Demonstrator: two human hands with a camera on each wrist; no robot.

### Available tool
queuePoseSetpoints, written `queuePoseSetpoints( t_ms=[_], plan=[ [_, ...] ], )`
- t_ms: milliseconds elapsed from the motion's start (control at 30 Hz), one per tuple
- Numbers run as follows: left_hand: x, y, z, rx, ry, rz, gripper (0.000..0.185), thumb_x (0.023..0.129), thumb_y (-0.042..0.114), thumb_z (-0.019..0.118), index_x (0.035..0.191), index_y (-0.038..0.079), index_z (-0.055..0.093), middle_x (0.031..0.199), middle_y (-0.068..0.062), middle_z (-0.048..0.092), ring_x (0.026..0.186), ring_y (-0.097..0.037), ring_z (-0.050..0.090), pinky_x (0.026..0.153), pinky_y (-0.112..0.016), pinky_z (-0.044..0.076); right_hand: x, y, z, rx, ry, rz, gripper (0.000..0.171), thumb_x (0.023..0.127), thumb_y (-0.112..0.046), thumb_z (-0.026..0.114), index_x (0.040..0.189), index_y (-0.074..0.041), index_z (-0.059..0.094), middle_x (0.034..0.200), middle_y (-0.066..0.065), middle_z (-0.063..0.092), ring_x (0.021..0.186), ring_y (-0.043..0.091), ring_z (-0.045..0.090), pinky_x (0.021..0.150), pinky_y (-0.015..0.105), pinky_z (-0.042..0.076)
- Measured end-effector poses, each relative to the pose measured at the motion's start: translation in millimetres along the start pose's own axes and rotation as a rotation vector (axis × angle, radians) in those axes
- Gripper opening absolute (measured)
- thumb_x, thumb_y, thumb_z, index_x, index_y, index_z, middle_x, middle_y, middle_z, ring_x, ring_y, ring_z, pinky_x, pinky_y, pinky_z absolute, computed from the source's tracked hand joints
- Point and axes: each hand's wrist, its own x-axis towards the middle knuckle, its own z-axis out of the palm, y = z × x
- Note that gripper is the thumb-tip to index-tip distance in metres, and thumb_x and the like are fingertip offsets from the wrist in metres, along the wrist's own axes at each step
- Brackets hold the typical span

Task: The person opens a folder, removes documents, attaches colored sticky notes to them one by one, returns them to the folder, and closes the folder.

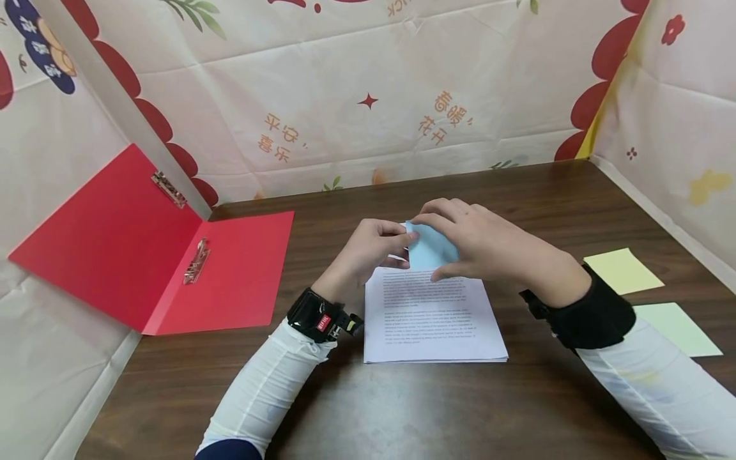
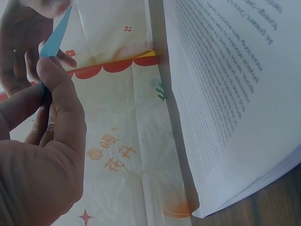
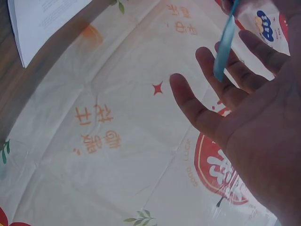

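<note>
My left hand (image 1: pixel 374 248) pinches a light blue square paper (image 1: pixel 430 248), like a sticky note, at its left side between thumb and fingers. The left wrist view has this paper (image 2: pixel 57 35) nearly edge-on, raised beside the printed sheets. Across its right side reaches my right hand (image 1: pixel 483 246), fingers spread and thumb apart. From the right wrist, the paper (image 3: pixel 225 49) overlaps the loosely extended fingers (image 3: pixel 202 113) of that hand. Below both hands lies a stack of printed sheets (image 1: pixel 431 319), its top end partly hidden by them.
A red folder (image 1: pixel 241 275) with metal clips stands spread at the left, its cover leaning on the wall. Yellow (image 1: pixel 623 270) and pale green (image 1: pixel 678 329) square papers lie at the right, beside my right forearm. Patterned cloth walls (image 1: pixel 345 96) enclose the brown table (image 1: pixel 402 409).
</note>
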Motion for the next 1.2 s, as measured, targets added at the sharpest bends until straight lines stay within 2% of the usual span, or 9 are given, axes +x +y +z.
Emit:
queuePoseSetpoints(
  t_ms=[100,267,467,600,733,800,1033,1133,1200],
  plan=[
    [0.8,1.4,-0.8,-0.004,-0.014,-0.001,0.021,0.103,0.017,0.072,0.108,-0.002,0.076,0.1,-0.006,0.068,0.077,-0.019,0.069,0.075,-0.033,0.067,-0.1,0.0,2.3,-0.012,0.006,0.005,0.085,0.075,-0.045,0.096,0.145,-0.012,0.06,0.145,0.01,0.06,0.128,0.031,0.059,0.1,0.055,0.058],
    [1.1,2.5,-3.1,0.01,-0.02,0.004,0.02,0.105,0.017,0.07,0.108,-0.001,0.076,0.093,-0.007,0.067,0.078,-0.019,0.068,0.079,-0.035,0.067,-1.1,2.3,2.5,0.067,0.027,-0.004,0.068,0.079,-0.032,0.095,0.135,-0.008,0.065,0.14,0.01,0.063,0.119,0.03,0.065,0.101,0.05,0.062],
    [0.7,2.4,-4.9,0.025,-0.064,-0.014,0.029,0.108,0.025,0.065,0.119,-0.001,0.073,0.102,-0.008,0.068,0.082,-0.02,0.069,0.08,-0.034,0.067,-3.0,2.4,2.0,0.069,0.059,-0.043,0.029,0.09,-0.012,0.086,0.116,-0.01,0.072,0.132,0.01,0.067,0.103,0.026,0.071,0.088,0.043,0.066],
    [1.6,1.4,-5.8,0.002,-0.113,-0.013,0.034,0.108,0.029,0.064,0.128,0.001,0.068,0.105,-0.008,0.071,0.083,-0.021,0.072,0.086,-0.041,0.067,-1.8,-0.4,-0.2,0.06,0.083,0.012,0.015,0.097,-0.01,0.077,0.112,-0.011,0.072,0.121,0.006,0.073,0.094,0.02,0.072,0.081,0.039,0.066],
    [3.1,0.3,-5.8,-0.034,-0.15,-0.012,0.033,0.104,0.02,0.071,0.13,0.001,0.064,0.104,-0.01,0.074,0.086,-0.021,0.073,0.093,-0.049,0.065,-0.1,-2.7,-3.2,0.09,0.068,0.115,0.011,0.105,-0.014,0.068,0.115,-0.011,0.069,0.105,0.004,0.076,0.082,0.014,0.066,0.073,0.034,0.061],
    [3.2,-0.3,-5.4,-0.023,-0.158,-0.008,0.036,0.101,0.014,0.074,0.133,0.003,0.062,0.108,-0.012,0.075,0.09,-0.021,0.074,0.092,-0.048,0.065,0.5,-4.2,-4.3,0.11,0.053,0.14,0.011,0.107,-0.015,0.064,0.117,-0.01,0.067,0.1,0.004,0.076,0.077,0.014,0.063,0.07,0.032,0.058],
    [2.2,-4.4,-3.5,0.094,-0.144,0.038,0.037,0.098,0.005,0.075,0.134,0.006,0.064,0.131,-0.015,0.076,0.105,-0.02,0.075,0.088,-0.038,0.065,0.6,-10.6,-5.7,0.168,0.02,0.095,0.012,0.107,-0.013,0.064,0.119,-0.011,0.064,0.094,0.004,0.075,0.073,0.011,0.059,0.068,0.03,0.053],
    [1.1,-5.2,-3.6,0.105,-0.129,0.059,0.032,0.1,0.004,0.072,0.132,0.006,0.066,0.131,-0.015,0.076,0.106,-0.022,0.076,0.089,-0.038,0.065,-0.2,-12.1,-5.5,0.143,0.012,0.084,0.017,0.105,-0.018,0.069,0.12,-0.012,0.066,0.094,0.004,0.077,0.072,0.011,0.061,0.068,0.03,0.056],
    [0.6,-5.8,-3.6,0.11,-0.113,0.067,0.029,0.101,0.006,0.071,0.13,0.006,0.067,0.127,-0.014,0.078,0.105,-0.021,0.076,0.089,-0.038,0.065,-0.9,-13.0,-5.1,0.107,0.017,0.063,0.02,0.102,-0.02,0.073,0.12,-0.012,0.07,0.102,0.006,0.079,0.075,0.013,0.064,0.07,0.032,0.061]
  ],
)
